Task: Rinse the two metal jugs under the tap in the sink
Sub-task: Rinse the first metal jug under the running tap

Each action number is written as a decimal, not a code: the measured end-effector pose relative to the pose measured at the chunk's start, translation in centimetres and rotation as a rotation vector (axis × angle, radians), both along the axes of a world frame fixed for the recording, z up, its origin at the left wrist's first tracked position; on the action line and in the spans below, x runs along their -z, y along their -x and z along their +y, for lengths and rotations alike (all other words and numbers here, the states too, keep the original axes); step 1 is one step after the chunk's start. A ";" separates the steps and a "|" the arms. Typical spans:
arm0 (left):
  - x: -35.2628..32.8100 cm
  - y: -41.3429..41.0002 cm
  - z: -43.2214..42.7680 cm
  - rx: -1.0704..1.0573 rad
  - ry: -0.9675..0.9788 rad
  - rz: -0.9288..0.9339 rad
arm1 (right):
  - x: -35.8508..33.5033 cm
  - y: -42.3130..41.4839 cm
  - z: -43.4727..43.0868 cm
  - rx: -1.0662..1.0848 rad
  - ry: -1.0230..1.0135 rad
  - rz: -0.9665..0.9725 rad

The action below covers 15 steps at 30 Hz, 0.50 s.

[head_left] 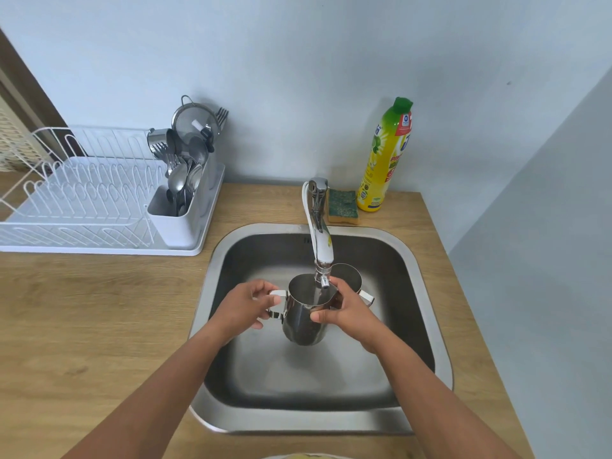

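While the left hand grips its handle, the right hand clasps the front jug under the tap. A second jug stands behind in the sink, mostly hidden. Any water stream is hard to make out.

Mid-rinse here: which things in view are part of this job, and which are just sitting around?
In the job:
- near jug, held under the tap by left hand and right hand
- second jug, behind it in the sink

Lying about:
- dish soap bottle
- sponge
- drying rack
- cutlery holder
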<state>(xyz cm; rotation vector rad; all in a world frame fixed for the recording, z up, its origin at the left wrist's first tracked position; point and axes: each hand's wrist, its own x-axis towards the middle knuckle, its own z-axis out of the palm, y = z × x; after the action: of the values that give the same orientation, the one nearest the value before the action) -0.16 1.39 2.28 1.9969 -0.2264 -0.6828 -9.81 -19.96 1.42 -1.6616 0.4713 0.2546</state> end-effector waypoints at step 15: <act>0.1 -0.8 -0.1 -0.128 -0.100 -0.098 | 0.3 -0.5 0.9 -0.020 -0.046 0.105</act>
<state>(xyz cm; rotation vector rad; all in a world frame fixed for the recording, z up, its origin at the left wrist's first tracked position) 0.67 1.31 2.13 2.1228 -0.1236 -0.5249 -9.32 -19.09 1.15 -1.6142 0.5249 0.3664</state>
